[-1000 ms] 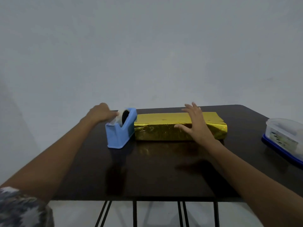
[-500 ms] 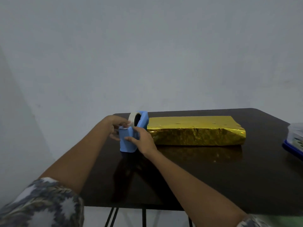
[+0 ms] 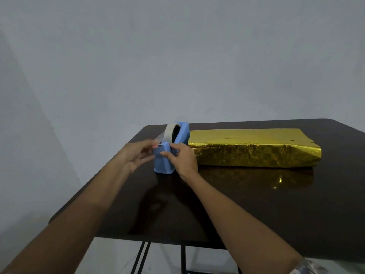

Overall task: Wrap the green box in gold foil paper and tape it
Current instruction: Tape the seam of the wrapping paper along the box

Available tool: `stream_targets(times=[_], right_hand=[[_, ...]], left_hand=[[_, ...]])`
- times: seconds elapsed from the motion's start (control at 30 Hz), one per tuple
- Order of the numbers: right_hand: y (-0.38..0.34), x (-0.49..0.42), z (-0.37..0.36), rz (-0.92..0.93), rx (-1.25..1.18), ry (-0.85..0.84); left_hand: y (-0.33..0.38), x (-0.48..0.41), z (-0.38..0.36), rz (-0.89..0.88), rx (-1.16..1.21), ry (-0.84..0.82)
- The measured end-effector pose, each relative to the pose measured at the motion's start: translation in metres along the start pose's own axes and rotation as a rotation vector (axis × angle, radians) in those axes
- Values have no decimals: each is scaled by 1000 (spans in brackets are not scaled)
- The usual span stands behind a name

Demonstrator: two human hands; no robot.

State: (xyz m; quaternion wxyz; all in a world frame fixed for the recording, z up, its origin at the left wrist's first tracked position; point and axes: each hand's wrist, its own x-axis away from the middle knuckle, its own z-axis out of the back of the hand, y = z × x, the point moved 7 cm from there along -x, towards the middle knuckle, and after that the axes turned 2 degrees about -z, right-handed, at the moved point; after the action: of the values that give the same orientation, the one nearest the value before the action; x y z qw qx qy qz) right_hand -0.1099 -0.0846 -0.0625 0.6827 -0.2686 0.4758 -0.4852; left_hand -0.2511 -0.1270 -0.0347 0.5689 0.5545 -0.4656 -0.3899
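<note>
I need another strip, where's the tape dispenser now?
The tape dispenser stands left of centre in the head view, on the dark table beside the left end of the gold-wrapped box, gripped by the right hand.

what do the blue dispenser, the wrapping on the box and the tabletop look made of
Blue dispenser: likely moulded plastic, matte, even colour, rounded edges.
Wrapping: metallic gold foil paper, shiny, creased at folds.
Tabletop: dark and glossy, perhaps lacquered wood or laminate; it mirrors the gold.
</note>
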Motion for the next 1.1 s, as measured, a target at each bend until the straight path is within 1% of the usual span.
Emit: stream_targets(times=[0.07,0.13,0.2,0.33,0.47,0.53,0.6,0.67,0.73,0.77,0.8,0.9,1.0,1.1], right_hand=[[1,0,-1,15,-12,-13],[2,1,-1,31,-38,-40],[2,2,-1,43,-81,-70],[5,4,-2,40,-138,-97],[1,7,-2,50,-165,-110],[0,8,-1,16,-158,-161],[-4,12,6,-23,-198,-254],[-13,18,19,-73,-312,-325],[-21,21,44,-95,-396,-311],[-24,21,58,-103,-418,-306],[-25,22,75,-116,-422,-314],[-18,28,110,-166,-391,-382],[3,32,143,-229,-415,-310],[15,32,176,-209,-417,-200]], left_hand=[[-15,5,3,-64,49,34],[-23,9,4,-119,93,104],[-26,10,2,-140,131,158],[-27,5,1,-109,137,218],[-45,4,-7,-50,209,207],[-54,6,-4,-21,248,217],[-57,10,-1,-4,272,234],[-57,21,2,-22,236,293],[-52,36,-5,-136,118,327],[-45,44,-16,-208,65,291],[-38,51,-34,-253,32,218],[-12,61,-89,-277,-22,-33],[8,62,-136,-338,-198,-198],[16,59,-166,-428,-393,-285]])
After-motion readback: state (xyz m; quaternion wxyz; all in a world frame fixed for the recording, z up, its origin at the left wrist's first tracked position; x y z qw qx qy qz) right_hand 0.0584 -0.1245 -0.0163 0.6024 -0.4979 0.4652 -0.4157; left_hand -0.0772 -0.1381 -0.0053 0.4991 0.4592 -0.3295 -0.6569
